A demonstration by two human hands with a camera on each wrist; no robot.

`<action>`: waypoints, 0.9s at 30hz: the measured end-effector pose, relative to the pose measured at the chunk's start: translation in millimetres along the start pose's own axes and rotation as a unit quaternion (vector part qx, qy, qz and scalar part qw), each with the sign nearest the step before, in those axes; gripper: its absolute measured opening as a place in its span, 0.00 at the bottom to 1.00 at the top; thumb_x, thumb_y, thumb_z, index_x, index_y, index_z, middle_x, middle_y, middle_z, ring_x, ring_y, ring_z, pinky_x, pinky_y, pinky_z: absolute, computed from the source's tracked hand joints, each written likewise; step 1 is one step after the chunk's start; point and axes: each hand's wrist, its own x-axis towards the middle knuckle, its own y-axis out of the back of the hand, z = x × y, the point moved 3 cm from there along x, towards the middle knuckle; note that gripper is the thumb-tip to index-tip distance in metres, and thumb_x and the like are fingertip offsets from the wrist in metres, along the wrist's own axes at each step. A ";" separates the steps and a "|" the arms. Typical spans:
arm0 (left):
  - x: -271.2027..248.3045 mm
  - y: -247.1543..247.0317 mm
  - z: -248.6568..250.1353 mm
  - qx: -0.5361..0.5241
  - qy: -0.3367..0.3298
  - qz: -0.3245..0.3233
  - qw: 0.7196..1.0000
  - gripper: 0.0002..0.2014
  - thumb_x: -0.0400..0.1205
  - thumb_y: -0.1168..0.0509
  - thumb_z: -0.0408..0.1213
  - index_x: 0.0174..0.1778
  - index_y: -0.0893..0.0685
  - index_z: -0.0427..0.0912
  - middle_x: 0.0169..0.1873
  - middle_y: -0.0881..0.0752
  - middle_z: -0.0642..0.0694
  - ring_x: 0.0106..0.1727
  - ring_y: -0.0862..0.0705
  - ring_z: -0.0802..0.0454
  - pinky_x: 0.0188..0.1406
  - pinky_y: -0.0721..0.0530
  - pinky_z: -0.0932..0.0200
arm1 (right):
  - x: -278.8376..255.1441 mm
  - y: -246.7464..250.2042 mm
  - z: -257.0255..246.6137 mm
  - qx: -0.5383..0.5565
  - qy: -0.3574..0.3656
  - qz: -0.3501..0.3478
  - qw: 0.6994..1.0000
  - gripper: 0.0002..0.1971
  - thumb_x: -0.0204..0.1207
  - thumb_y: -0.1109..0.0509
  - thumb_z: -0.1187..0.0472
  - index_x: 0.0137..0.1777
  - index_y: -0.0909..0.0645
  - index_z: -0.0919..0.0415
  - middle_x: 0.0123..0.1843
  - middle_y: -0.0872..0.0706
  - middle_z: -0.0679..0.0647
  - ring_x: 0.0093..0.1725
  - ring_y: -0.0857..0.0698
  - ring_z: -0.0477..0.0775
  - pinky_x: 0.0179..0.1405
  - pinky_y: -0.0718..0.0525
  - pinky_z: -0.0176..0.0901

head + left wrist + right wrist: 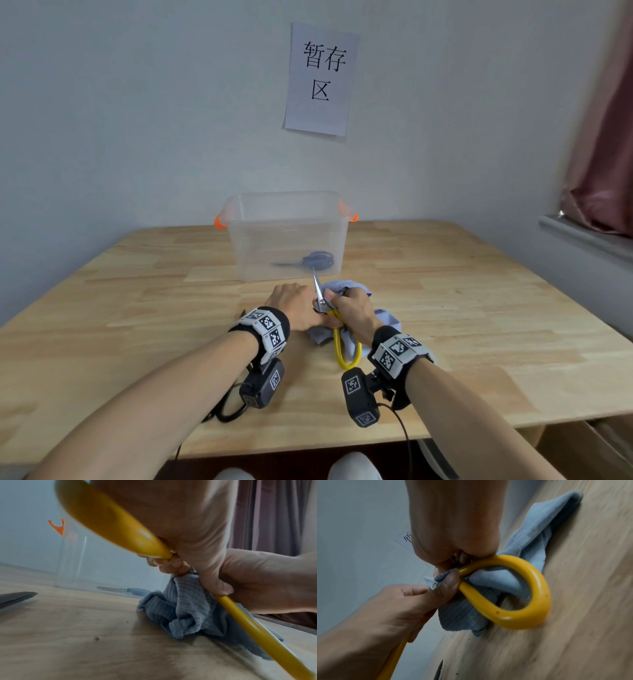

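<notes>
Fingers (pixel 171 563) curled: left hand (pixel 293 306) grips scissors (pixel 319 291) (yellow-handled), right hand (pixel 354 313) pinches cloth (pixel 385 320).

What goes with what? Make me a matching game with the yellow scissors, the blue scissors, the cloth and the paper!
Things
1. yellow scissors
2. blue scissors
3. cloth
4. paper

Places
a. stuck on the wall
b. bunched in the right hand, trailing onto the table
c. lying inside the box
d. gripped by the left hand, tip pointing at the box

Pairs: 1-d, 2-c, 3-b, 4-a
</notes>
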 end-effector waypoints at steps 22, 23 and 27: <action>-4.6 -5.7 -7.4 -0.054 0.027 -0.026 0.998 0.34 0.63 0.34 0.80 0.47 0.13 0.53 0.43 0.12 0.49 0.44 0.18 0.48 0.41 0.25 0.56 | -13.3 -2.1 -0.1 0.130 -0.067 -0.102 0.984 0.08 0.81 0.28 0.63 0.51 0.12 0.69 0.48 0.10 0.67 0.42 0.12 0.56 0.45 0.10 0.51; -4.2 -5.7 -6.9 -0.052 0.023 -0.025 0.998 0.34 0.63 0.34 0.80 0.47 0.14 0.53 0.43 0.13 0.50 0.44 0.18 0.48 0.41 0.25 0.56 | -12.9 -1.9 0.1 0.128 -0.062 -0.083 0.986 0.09 0.80 0.27 0.62 0.52 0.12 0.70 0.51 0.10 0.69 0.44 0.12 0.58 0.49 0.10 0.54; -3.3 -5.8 -5.0 -0.031 0.010 -0.017 0.999 0.35 0.63 0.36 0.81 0.44 0.15 0.51 0.41 0.13 0.49 0.43 0.18 0.47 0.40 0.26 0.54 | -10.4 -1.7 -1.1 0.059 -0.042 -0.014 0.997 0.09 0.81 0.28 0.61 0.41 0.11 0.61 0.39 0.11 0.59 0.41 0.14 0.55 0.42 0.14 0.44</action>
